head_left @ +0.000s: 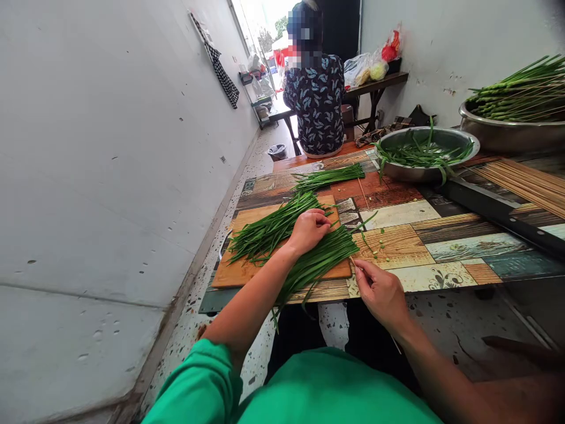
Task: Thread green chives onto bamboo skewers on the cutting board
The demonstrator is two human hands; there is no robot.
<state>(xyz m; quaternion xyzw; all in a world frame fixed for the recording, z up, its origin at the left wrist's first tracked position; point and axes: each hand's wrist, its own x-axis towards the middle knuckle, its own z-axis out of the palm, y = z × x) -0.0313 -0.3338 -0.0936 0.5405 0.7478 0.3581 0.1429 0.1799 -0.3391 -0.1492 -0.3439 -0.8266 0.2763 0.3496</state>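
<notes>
My left hand is over the wooden cutting board, between two piles of garlic chives. Its fingers are pinched together by the cut ends of the far pile; what is between them is too small to make out. My right hand is closed on a thin bamboo skewer, whose tip meets the ends of the near row of chives. The skewer's other end sticks out below that hand. Some near chive leaves hang over the table's front edge.
Another chive bunch lies beyond the board, by a loose skewer. On the right are a steel bowl of chives, a black-handled knife, a bundle of skewers and a large basin of green stalks. A person sits ahead, back turned.
</notes>
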